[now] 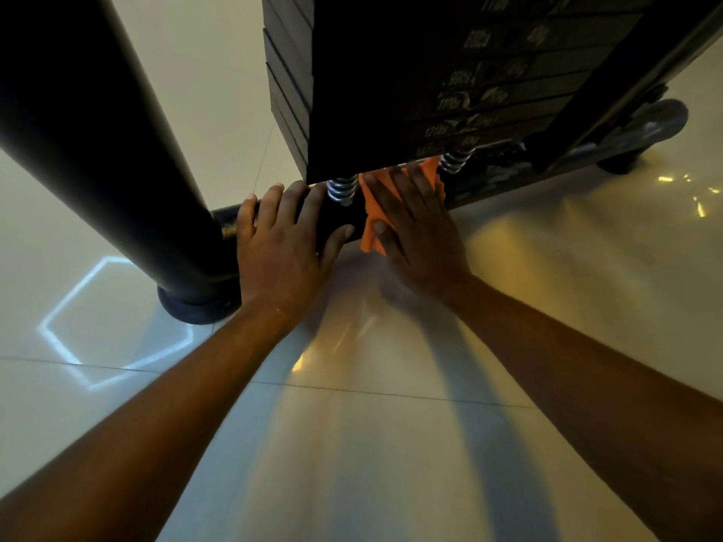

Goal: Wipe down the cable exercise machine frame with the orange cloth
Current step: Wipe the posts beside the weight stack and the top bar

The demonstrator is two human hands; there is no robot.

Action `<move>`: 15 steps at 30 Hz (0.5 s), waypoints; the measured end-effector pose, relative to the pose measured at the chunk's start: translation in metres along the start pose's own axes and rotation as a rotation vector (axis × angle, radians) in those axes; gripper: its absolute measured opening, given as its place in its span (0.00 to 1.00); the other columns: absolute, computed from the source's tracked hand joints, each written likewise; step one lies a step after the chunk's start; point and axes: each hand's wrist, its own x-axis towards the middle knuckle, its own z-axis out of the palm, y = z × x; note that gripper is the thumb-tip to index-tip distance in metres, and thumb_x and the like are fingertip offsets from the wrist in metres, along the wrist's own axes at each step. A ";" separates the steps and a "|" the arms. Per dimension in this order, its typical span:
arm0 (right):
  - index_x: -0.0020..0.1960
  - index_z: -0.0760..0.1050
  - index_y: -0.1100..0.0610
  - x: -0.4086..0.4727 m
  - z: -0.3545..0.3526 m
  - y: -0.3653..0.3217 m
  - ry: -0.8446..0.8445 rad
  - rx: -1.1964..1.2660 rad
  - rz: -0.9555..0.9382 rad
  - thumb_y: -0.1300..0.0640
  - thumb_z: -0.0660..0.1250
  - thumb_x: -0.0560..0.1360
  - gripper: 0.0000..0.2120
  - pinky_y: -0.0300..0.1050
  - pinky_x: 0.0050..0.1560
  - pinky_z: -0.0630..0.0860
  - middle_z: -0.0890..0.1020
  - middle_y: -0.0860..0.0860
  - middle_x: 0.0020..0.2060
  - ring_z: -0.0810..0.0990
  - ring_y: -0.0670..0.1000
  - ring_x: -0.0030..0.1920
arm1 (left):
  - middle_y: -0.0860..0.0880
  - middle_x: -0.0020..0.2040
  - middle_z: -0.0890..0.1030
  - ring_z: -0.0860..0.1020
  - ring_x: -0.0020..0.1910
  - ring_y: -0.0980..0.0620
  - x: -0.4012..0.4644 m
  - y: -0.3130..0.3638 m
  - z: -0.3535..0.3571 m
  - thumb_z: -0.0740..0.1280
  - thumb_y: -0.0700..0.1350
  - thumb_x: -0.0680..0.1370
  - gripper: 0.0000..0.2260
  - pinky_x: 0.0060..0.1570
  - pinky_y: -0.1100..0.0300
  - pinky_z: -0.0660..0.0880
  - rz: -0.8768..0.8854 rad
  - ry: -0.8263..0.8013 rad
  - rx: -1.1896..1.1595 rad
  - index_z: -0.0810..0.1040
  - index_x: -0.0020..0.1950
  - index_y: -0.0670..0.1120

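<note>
Black gym gear, one orange rag

Crumpled bright orange cloth (371,213) just under the matte black stack of weight plates (430,84) with pale numbers; shiny silver coil springs (342,188) either side of it, glossy cream floor tiles (391,463) below.

Gym floor, numbered black weight stack (489,84) on coil springs (341,188), thick black machine upright (98,131), base bar with wheel (649,129), glossy pale floor tiles (371,444)
</note>
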 end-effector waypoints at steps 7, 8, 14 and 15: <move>0.86 0.62 0.54 0.008 -0.007 -0.019 -0.034 0.130 0.197 0.48 0.54 0.90 0.26 0.60 0.87 0.47 0.63 0.55 0.86 0.52 0.59 0.88 | 0.44 0.78 0.73 0.67 0.79 0.41 0.000 0.002 -0.007 0.57 0.65 0.87 0.29 0.80 0.39 0.58 0.016 -0.051 0.029 0.66 0.82 0.49; 0.86 0.63 0.55 0.006 -0.012 -0.019 -0.049 0.158 0.180 0.49 0.55 0.90 0.26 0.61 0.86 0.51 0.63 0.55 0.86 0.53 0.59 0.87 | 0.44 0.78 0.72 0.67 0.79 0.41 0.000 0.002 -0.008 0.58 0.64 0.86 0.29 0.80 0.39 0.58 0.023 -0.064 0.023 0.66 0.82 0.49; 0.84 0.68 0.55 -0.012 -0.055 -0.007 -0.245 0.279 0.187 0.47 0.52 0.85 0.30 0.56 0.78 0.69 0.68 0.55 0.83 0.63 0.57 0.85 | 0.44 0.81 0.68 0.63 0.82 0.41 -0.017 0.018 -0.031 0.62 0.60 0.86 0.29 0.83 0.39 0.54 0.002 -0.137 -0.020 0.63 0.84 0.49; 0.84 0.68 0.55 -0.016 -0.064 -0.004 -0.272 0.299 0.203 0.48 0.53 0.84 0.29 0.57 0.77 0.69 0.68 0.56 0.83 0.64 0.58 0.84 | 0.44 0.81 0.68 0.64 0.81 0.41 -0.023 0.024 -0.037 0.62 0.60 0.86 0.29 0.83 0.39 0.55 0.004 -0.141 -0.031 0.64 0.84 0.49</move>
